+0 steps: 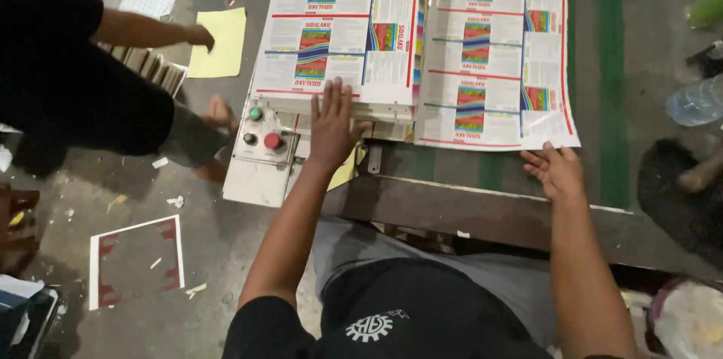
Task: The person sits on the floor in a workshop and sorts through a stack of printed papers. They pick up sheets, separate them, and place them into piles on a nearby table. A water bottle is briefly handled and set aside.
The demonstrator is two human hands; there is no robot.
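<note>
Two flat hands squaring printed label sheets on a cutting machine's worktop.

The left hand (332, 127) lay palm down, fingers (337, 91) spread wide, on the near edge of the left stack of printed sheets (339, 27), just beside the control panel (262, 139) with its green and red buttons. The right hand (556, 171) rested open, holding nothing, fingers loosely together, touching the near corner of the right stack of printed sheets (497, 58). Both stacks sat side by side on the green worktop (610, 103). The step in hand looked like aligning the stacks; the next move would probably call for an even push along the near edges, keeping the sheets flush. Off to the left, another person's hand (202, 37) touched a yellow sheet (220, 42) on the floor (135, 178).
</note>
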